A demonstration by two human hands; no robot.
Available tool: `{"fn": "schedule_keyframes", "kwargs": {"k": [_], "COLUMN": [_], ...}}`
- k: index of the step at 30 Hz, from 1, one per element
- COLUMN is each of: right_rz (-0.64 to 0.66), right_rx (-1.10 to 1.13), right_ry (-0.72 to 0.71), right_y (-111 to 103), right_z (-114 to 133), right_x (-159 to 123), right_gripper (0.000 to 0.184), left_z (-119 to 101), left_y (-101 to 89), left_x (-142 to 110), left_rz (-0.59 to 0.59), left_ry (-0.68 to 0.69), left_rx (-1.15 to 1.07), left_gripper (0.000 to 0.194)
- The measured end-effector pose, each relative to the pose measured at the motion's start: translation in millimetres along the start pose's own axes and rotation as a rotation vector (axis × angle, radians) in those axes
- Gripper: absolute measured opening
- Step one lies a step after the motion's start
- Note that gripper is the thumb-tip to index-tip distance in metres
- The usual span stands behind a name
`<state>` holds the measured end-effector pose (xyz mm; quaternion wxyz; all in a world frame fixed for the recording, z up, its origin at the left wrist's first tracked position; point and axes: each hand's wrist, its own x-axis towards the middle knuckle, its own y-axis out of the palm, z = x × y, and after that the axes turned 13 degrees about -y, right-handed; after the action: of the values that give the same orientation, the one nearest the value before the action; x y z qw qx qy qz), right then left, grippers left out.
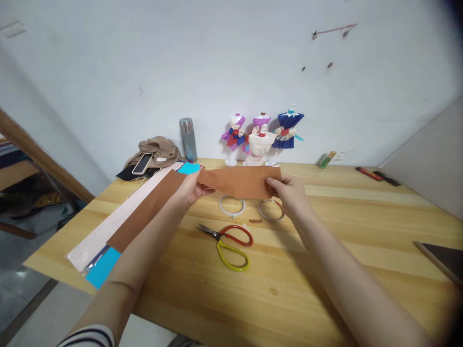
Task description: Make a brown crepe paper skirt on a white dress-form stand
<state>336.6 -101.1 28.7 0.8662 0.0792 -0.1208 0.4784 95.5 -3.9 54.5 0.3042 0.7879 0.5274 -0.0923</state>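
Strip [240,183], brown, is held above the worktop [289,299], between the two hands, long axis running left to right. Left hand [191,189]: fingers closed on its left end. Right hand [289,193]: fingers pinching its right end, thumb on the near face. Neither hand is nearer; both are in contact. Scissors [216,235] lie nearer the body, blades pointing left. A pale wall [181,62] stands behind the wooden surface.
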Motion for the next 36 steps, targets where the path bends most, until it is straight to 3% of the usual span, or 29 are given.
{"fn": "schedule_keyframes", "kwargs": {"k": [6, 10, 15, 17, 20, 23, 27, 29, 32, 36], "right_rz": [0.051, 0.058, 0.079, 0.101, 0.133, 0.076, -0.033, 0.007, 0.112, 0.243], "right_rx": [0.121, 0.189, 0.199, 0.163, 0.087, 0.04, -0.003, 0.012, 0.029, 0.032], "right_ry": [0.041, 0.056, 0.052, 0.025, -0.025, -0.031, -0.023, 0.008, 0.084, 0.127], "right_y": [2.0, 3.3, 3.0, 1.8, -1.8, -7.1, -13.7, -16.7, -21.1, -25.9], "right_z": [-0.3, 2.1, 5.1, 5.7, 6.5, 7.1, 7.8, 8.9, 12.0, 15.9], "right_x": [-2.8, -4.5, -7.0, -7.7, -6.7, -2.3, 4.6, 6.0, 5.0, 1.5], "right_gripper": [0.019, 0.02, 0.021, 0.019, 0.016, 0.016, 0.018, 0.018, 0.015, 0.018], "left_z": [0.1, 2.6, 14.6, 22.2, 28.9, 22.0, -1.5, -11.4, -19.6, -24.6], "left_y": [-6.3, -11.8, -7.1, -1.9, 1.5, -5.6, -21.9, -27.2, -29.6, -29.9], "left_x": [-1.7, -3.4, -7.2, -7.6, -4.5, 1.1, 2.8, -0.1, -5.6, -10.4], "left_rz": [0.155, 0.195, 0.22, 0.293, 0.322, 0.116, 0.054, 0.07, 0.121, 0.198], "left_ry": [-0.143, -0.059, 0.087, 0.148, 0.22, 0.284, 0.315, 0.279, 0.242, 0.238], "left_rx": [0.092, 0.294, 0.577, 0.674, 0.907, 1.114, 1.073, 0.927, 0.67, 0.499], "left_gripper": [0.053, 0.043, 0.061, 0.066, 0.045, 0.005, 0.012, 0.012, 0.031, 0.04]}}
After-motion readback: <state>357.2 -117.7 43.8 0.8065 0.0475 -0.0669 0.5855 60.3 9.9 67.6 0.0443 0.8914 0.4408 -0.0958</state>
